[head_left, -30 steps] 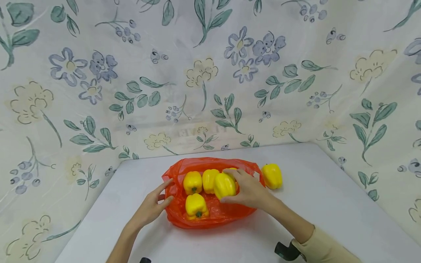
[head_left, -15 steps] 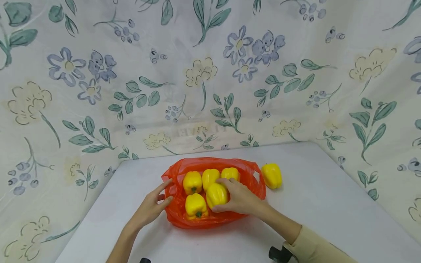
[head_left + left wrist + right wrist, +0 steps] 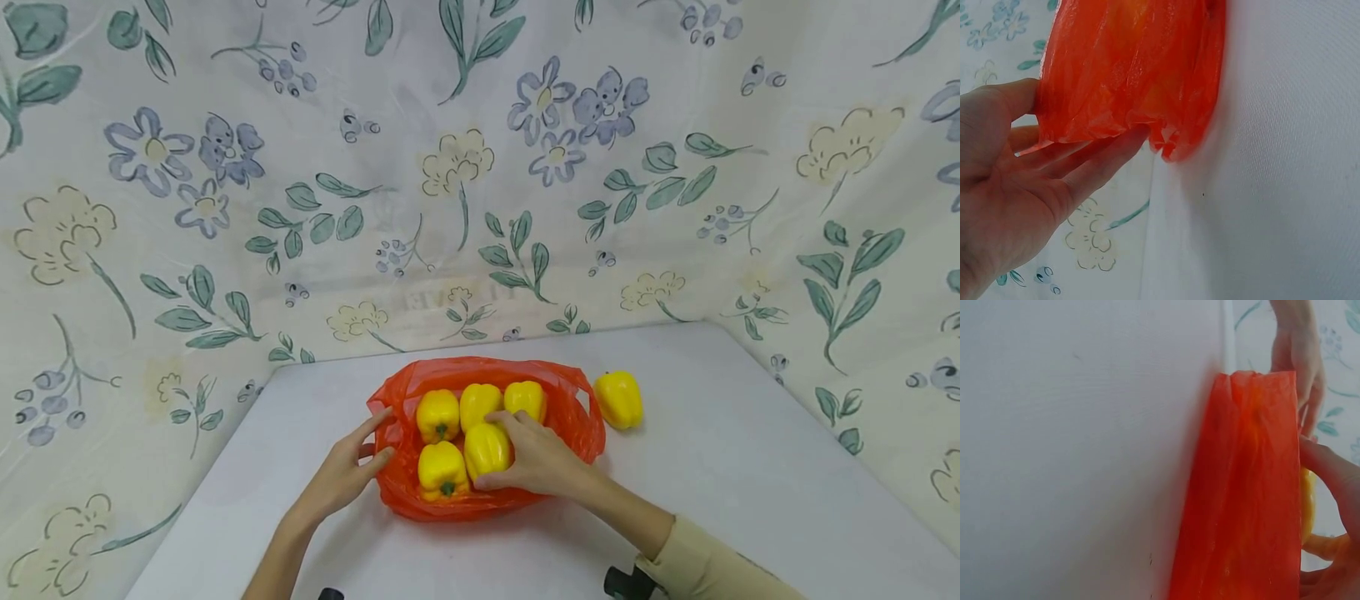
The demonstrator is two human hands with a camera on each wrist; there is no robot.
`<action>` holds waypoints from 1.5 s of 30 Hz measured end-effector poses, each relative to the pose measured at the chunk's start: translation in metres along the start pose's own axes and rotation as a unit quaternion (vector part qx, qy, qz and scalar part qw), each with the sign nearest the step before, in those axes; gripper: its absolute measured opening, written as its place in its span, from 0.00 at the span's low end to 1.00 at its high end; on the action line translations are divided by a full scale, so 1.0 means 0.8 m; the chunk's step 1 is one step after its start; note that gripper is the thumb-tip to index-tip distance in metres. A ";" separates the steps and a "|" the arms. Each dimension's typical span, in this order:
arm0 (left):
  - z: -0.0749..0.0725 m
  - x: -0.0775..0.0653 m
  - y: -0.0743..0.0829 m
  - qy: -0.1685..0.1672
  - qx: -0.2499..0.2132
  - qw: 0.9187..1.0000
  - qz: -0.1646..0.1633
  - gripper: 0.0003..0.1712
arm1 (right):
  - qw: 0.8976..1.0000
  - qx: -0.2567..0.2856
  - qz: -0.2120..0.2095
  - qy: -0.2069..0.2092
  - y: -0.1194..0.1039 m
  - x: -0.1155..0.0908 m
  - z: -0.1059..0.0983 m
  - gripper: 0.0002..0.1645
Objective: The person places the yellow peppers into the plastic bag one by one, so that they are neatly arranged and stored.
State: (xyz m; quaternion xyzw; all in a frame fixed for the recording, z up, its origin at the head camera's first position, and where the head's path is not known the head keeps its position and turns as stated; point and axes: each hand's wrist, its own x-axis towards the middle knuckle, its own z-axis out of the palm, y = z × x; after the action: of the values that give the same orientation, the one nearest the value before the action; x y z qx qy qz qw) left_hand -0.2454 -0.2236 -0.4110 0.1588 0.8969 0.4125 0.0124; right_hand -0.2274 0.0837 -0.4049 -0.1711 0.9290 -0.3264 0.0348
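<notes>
A red plastic bag [image 3: 558,421] lies with its mouth spread upward, yellow bell peppers inside it. My right hand [image 3: 540,458] grips one yellow bell pepper [image 3: 487,450] between thumb and fingers, low in the bag's middle, right beside the front-left pepper [image 3: 442,469]. Behind it sit three more peppers in a row: left [image 3: 437,415], middle [image 3: 480,406] and right [image 3: 525,400]. At the bag's left end my left hand [image 3: 347,471] holds the rim; in the left wrist view its fingers [image 3: 1107,159] run along the red plastic. Bag and fingers hide most of the gripped pepper in the right wrist view.
One more yellow bell pepper [image 3: 619,400] lies outside, just right of the bag, on the white table [image 3: 750,467]. A floral cloth [image 3: 465,208] hangs behind the table and along its sides.
My right hand has carried its pepper left and toward me, down beside the front-left pepper, which has shifted slightly left. The back-right pepper is uncovered now. My left hand stays put.
</notes>
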 end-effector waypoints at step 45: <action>-0.007 0.006 0.003 -0.011 0.005 1.000 -0.008 0.36 | 0.987 -0.049 -0.091 0.124 0.038 -0.017 -0.090 0.25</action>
State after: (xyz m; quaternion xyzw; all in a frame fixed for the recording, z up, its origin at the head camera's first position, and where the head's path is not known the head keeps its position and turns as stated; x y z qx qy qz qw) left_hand -0.2500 -0.2252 -0.4047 0.1564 0.8998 0.4066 0.0245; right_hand -0.2363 0.1531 -0.3682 -0.2149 0.9215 -0.3007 -0.1188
